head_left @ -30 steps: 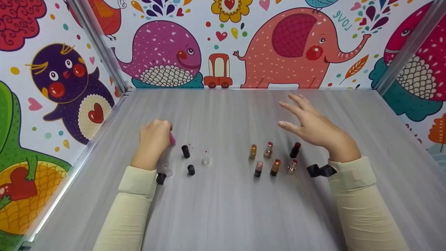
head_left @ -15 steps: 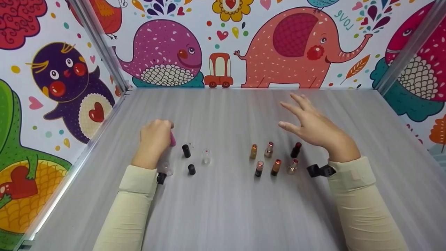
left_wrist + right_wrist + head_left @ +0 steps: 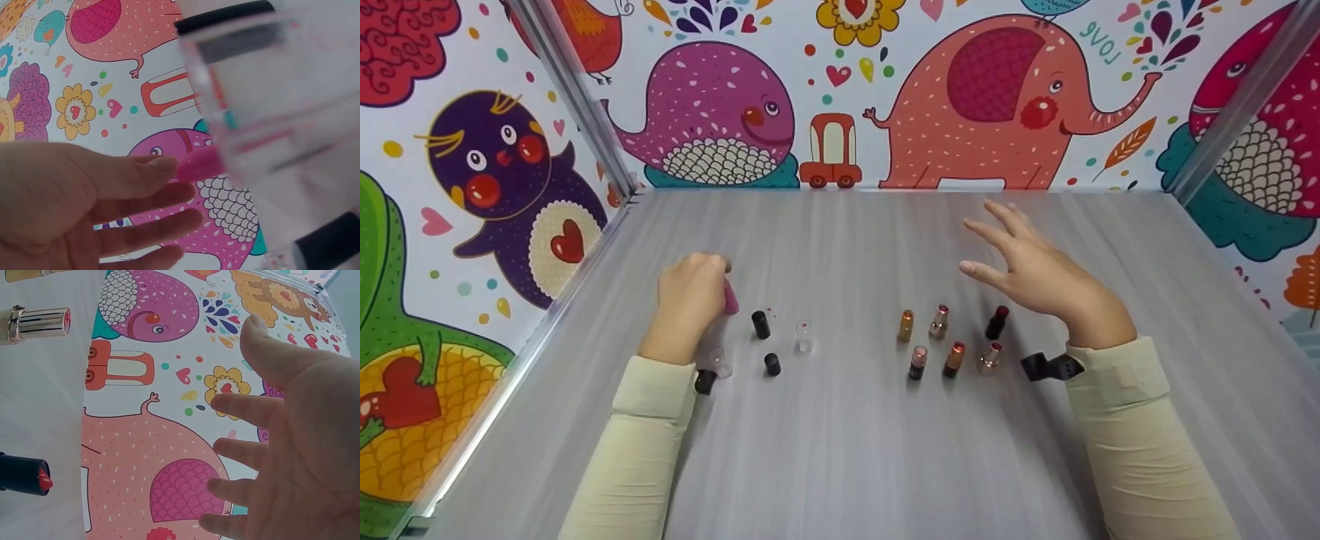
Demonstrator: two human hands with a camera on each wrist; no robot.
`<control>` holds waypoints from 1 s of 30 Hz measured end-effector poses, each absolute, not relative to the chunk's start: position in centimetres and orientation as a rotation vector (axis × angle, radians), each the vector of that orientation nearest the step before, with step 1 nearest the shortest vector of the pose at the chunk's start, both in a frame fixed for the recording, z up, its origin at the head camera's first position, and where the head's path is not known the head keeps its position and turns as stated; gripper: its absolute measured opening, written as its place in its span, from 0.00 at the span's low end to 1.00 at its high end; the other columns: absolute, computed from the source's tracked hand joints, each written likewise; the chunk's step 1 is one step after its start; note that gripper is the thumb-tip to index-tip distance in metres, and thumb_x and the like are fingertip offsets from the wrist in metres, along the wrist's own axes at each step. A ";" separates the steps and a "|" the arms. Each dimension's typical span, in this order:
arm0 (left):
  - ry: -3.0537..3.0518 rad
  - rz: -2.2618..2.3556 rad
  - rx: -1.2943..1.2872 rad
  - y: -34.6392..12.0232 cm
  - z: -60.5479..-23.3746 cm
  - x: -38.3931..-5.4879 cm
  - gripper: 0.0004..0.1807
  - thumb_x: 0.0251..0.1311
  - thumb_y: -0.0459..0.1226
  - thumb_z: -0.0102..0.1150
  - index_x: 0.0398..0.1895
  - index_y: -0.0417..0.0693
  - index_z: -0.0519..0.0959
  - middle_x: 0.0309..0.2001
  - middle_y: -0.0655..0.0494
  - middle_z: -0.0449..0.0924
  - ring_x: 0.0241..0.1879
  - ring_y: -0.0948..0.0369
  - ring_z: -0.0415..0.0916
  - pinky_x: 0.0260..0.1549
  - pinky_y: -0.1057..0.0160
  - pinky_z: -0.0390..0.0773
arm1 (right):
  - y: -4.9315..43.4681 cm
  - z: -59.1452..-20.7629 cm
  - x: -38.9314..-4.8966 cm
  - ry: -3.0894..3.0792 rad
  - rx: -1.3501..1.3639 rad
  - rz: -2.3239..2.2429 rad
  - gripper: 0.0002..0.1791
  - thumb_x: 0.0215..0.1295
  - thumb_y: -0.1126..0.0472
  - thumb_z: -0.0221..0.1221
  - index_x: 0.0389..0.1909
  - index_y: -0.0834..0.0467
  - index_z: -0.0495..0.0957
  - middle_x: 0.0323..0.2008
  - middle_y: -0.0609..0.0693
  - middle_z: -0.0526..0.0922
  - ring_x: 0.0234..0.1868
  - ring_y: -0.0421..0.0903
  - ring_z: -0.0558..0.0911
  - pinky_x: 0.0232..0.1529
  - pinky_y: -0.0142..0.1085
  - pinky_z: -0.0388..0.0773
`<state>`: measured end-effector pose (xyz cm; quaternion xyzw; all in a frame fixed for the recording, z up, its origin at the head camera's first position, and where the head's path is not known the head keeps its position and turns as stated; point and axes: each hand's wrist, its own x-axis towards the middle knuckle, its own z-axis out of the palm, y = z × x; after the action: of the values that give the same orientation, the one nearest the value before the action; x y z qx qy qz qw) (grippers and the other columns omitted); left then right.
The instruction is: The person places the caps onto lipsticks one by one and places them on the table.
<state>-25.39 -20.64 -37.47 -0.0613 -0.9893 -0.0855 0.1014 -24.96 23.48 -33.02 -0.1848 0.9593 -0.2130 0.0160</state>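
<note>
My left hand (image 3: 690,300) pinches the top of a small pink tapered object (image 3: 731,298) between thumb and forefinger. In the left wrist view the pink object (image 3: 198,164) partly hides behind a blurred clear cap (image 3: 281,84). Near that hand are a tall black cap (image 3: 760,325), a short black cap (image 3: 772,364) and clear caps (image 3: 804,336) (image 3: 721,363). My right hand (image 3: 1039,274) hovers with fingers spread and holds nothing. Closest to it stands a dark lipstick (image 3: 997,322), whose red tip (image 3: 46,482) shows in the right wrist view.
Several uncapped lipsticks, among them a gold one (image 3: 906,326), a pink one (image 3: 917,362) and an orange-brown one (image 3: 953,360), stand grouped right of centre on the grey table (image 3: 840,450). Walls with cartoon animals (image 3: 990,105) border the table at the back and left.
My left hand has shifted slightly left and away from me, and a little more of the pink object shows beside it. My right hand and the lipsticks have stayed put.
</note>
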 end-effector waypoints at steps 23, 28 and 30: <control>-2.961 -0.165 -0.521 -18.0 -37.9 -24.6 0.11 0.60 0.27 0.73 0.46 0.40 0.91 0.47 0.45 0.91 0.48 0.45 0.88 0.47 0.45 0.87 | 23.2 -33.1 -24.9 2.973 -0.622 -0.680 0.39 0.78 0.43 0.61 0.82 0.53 0.64 0.86 0.57 0.46 0.86 0.64 0.39 0.74 0.76 0.50; -3.000 -0.154 -0.523 -17.8 -37.8 -24.7 0.10 0.62 0.27 0.71 0.46 0.40 0.91 0.47 0.45 0.91 0.48 0.44 0.88 0.47 0.44 0.87 | 23.2 -33.1 -24.9 2.972 -0.612 -0.683 0.39 0.77 0.42 0.61 0.82 0.52 0.64 0.86 0.57 0.46 0.86 0.64 0.40 0.73 0.76 0.51; -3.000 -0.151 -0.523 -17.7 -37.7 -24.7 0.09 0.62 0.27 0.71 0.44 0.41 0.92 0.46 0.45 0.91 0.46 0.45 0.88 0.45 0.44 0.87 | 23.2 -33.2 -24.9 2.970 -0.607 -0.682 0.39 0.77 0.41 0.61 0.82 0.52 0.64 0.86 0.57 0.46 0.86 0.64 0.40 0.73 0.76 0.51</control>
<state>-24.65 -17.73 -37.74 -0.1712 -0.9829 -0.0494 0.0461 -24.89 23.25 -33.17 -0.1952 0.9557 -0.2196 0.0172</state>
